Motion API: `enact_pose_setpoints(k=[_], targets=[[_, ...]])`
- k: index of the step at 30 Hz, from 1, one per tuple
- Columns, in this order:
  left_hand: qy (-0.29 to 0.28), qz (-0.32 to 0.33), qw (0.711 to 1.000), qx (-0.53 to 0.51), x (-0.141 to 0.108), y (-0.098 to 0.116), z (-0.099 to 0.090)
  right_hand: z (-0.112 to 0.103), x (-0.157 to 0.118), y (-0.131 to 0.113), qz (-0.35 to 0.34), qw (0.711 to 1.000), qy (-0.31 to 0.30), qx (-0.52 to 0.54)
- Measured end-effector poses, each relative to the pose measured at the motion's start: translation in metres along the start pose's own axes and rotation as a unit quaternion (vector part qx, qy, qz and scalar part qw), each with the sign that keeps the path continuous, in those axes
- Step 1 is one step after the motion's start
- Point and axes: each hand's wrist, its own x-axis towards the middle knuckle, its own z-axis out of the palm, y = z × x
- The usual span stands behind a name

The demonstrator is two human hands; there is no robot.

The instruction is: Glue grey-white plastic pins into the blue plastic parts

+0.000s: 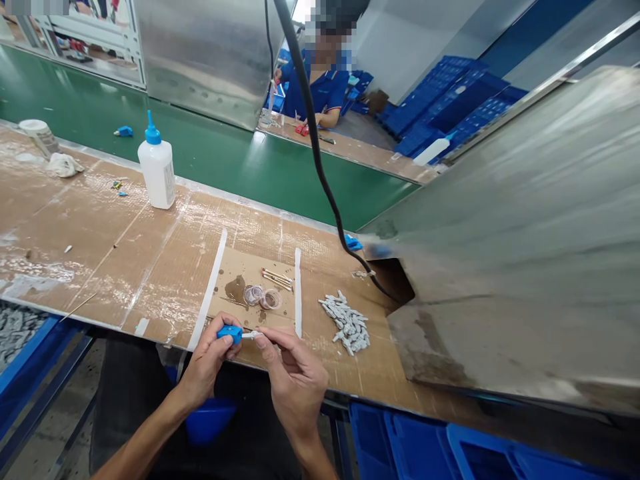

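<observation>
My left hand (209, 357) is closed around a small blue plastic piece (231, 333) just off the front edge of the table. Between the thumb and fingers of my right hand (295, 373) is a small pale grey part (254, 335), whose thin white end meets the blue piece; whether it is inserted I cannot tell. Just beyond my hands, a cardboard sheet (235, 267) carries two small clear cups (271, 299), a dark wet spot and several thin sticks (277, 279). A heap of similar grey parts (347, 323) lies to the right.
A white squeeze bottle (157, 170) with a blue nozzle stands left on the table. Behind runs a green belt (210, 150) carrying another blue piece (123, 131). A black cable (320, 160) hangs in front. At right is a metal housing (500, 267). A co-worker (315, 90) sits opposite.
</observation>
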Motion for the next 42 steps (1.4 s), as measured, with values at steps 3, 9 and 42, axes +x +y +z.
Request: enact_pose_setpoints(k=[3,9,42], targets=[[-0.005,0.005,1.000,-0.004,0.001,-0.001,0.000,0.001,0.000,0.001,-0.004,1.000,-0.005,-0.003],[-0.006,0.029,0.997,0.067,-0.003,-0.004,-0.002,0.007,-0.006,0.004,0.003,1.000,-0.006,0.002],[-0.112,0.215,0.841,0.484,-0.028,0.028,-0.006,-0.028,-0.015,-0.023,-0.114,0.990,-0.081,-0.022]])
